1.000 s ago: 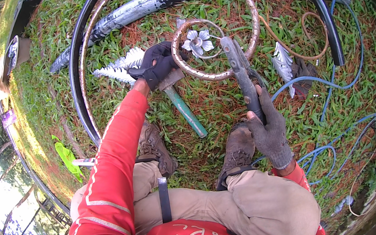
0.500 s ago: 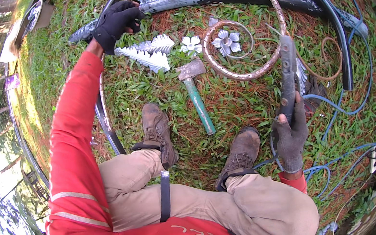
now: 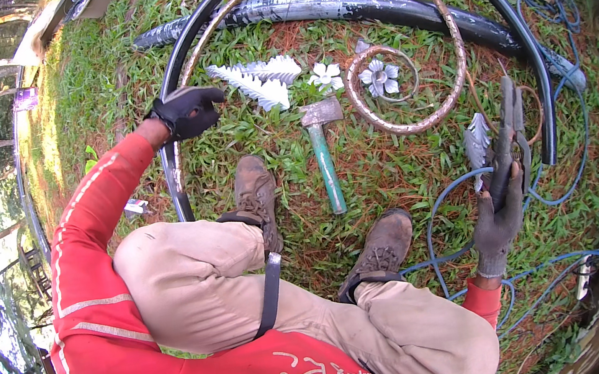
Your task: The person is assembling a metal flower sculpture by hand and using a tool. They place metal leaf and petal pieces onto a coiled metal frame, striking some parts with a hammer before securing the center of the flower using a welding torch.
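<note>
My right hand, in a grey glove, grips a dark welding electrode holder with a thin rod at its tip. A blue cable runs close to that hand. Gloved in black, my left hand hovers by the left side of a curved black tube, fingers apart and holding nothing. Inside the curve lie a coppery scroll bar, two silver metal leaves and two silver metal flowers. A hatchet-shaped tool with a green handle rests on the grass between hands and boots.
A thick black pipe with worn white patches lies across the far side. Another silver leaf is beside the electrode holder. Loose blue cable tangles at the far right. My boots stand on the grass before the scroll.
My left hand has come away from the thick pipe, moving nearer. My right hand has shifted right and slightly nearer with the electrode holder, which has turned.
</note>
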{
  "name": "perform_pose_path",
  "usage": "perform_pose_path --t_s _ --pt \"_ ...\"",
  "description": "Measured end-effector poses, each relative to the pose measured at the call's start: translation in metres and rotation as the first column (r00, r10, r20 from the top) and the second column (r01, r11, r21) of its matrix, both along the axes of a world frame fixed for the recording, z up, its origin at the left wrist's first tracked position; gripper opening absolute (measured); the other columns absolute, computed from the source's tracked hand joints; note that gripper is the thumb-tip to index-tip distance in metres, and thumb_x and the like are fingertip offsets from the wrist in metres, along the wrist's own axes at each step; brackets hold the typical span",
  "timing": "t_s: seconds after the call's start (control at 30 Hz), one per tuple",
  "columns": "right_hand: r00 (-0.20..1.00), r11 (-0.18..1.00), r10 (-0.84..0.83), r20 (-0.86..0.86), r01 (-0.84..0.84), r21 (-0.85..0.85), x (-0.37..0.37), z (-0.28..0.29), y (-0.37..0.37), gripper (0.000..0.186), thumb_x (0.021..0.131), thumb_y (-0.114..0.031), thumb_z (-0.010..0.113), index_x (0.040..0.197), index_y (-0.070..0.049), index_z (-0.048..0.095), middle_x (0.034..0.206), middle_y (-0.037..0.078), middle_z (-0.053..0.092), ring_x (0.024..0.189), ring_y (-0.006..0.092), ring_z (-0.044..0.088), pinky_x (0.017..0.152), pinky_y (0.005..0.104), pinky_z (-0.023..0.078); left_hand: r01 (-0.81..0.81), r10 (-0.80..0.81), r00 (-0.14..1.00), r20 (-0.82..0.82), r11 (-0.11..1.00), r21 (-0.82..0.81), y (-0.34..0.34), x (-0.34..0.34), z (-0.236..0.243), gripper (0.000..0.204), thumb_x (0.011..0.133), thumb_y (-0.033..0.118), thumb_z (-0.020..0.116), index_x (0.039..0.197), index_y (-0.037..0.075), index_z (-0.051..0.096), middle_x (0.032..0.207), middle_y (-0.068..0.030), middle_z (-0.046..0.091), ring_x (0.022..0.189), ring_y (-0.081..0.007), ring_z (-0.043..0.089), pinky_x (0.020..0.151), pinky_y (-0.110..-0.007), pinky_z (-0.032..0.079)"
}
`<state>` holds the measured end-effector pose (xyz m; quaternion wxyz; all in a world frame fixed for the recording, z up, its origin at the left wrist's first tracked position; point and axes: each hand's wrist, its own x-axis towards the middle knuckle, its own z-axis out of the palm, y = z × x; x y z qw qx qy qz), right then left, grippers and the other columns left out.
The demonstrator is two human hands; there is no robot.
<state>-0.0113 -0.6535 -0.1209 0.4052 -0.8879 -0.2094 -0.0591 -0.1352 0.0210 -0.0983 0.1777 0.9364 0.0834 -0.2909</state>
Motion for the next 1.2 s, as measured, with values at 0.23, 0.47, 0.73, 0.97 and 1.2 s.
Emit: perform_pose_path --t_s 0.23,0.47,0.73,0.97,1.2 --pt "0.984 0.950 0.103 0.144 -0.055 -0.306 0.033 0.023 -0.004 0.073 0.106 0.006 0.070 0.175 -0.013 0.053 0.156 0.023 0.063 0.134 0.0413 0.069 0.110 0.0466 0.057 0.118 -0.111 0.987 0.115 0.991 -0.057 -0.036 -0.005 -0.027 0.047 0.098 0.023 0.078 0.143 0.011 0.073 0.107 -0.0180 0.082 0.097 -0.0379 0.080 0.088 -0.050 0.061" --pt "0.947 0.953 -0.178 0.267 0.233 -0.191 0.060 -0.004 -0.049 0.082 0.101 0.017 0.063 0.175 -0.016 0.054 0.163 0.016 0.061 0.141 0.0298 0.065 0.108 0.0380 0.055 0.089 -0.081 0.990 0.116 0.994 -0.064 -0.053 0.009 0.000 0.040 0.101 0.027 0.075 0.135 0.007 0.079 0.099 -0.0167 0.084 0.096 -0.0364 0.082 0.088 -0.049 0.062" --pt "0.828 0.728 -0.493 0.267 0.560 -0.395 0.026 -0.030 -0.154 0.082 0.097 0.003 0.077 0.174 -0.014 0.053 0.171 0.026 0.053 0.152 0.0444 0.060 0.121 0.0472 0.052 -0.143 0.143 0.990 -0.005 0.986 -0.081 -0.015 -0.012 -0.030 0.039 0.100 0.027 0.076 0.130 0.001 0.079 0.120 -0.0201 0.084 0.109 -0.0331 0.081 0.099 -0.046 0.062" --pt "0.789 0.559 -0.521 0.325 0.603 -0.569 0.010 -0.071 -0.192 0.085 0.098 -0.007 0.079 0.177 -0.017 0.048 0.170 0.029 0.054 0.149 0.0510 0.060 0.118 0.0534 0.054 -0.339 0.407 0.908 0.104 0.857 -0.388 -0.024 -0.104 -0.109 0.045 0.104 0.011 0.071 0.148 0.001 0.069 0.121 -0.0110 0.082 0.103 -0.0167 0.074 0.092 -0.038 0.062" --pt "0.725 0.347 -0.663 0.187 0.519 -0.781 -0.009 -0.110 -0.207 0.083 0.107 -0.024 0.075 0.181 -0.021 0.039 0.171 0.029 0.056 0.140 0.0519 0.067 0.115 0.0549 0.056 -0.730 0.837 0.533 -0.125 0.380 -0.569 -0.110 -0.135 -0.105 0.049 0.108 0.022 0.083 0.151 0.002 0.070 0.119 -0.0097 0.082 0.107 -0.0179 0.075 0.095 -0.037 0.061"
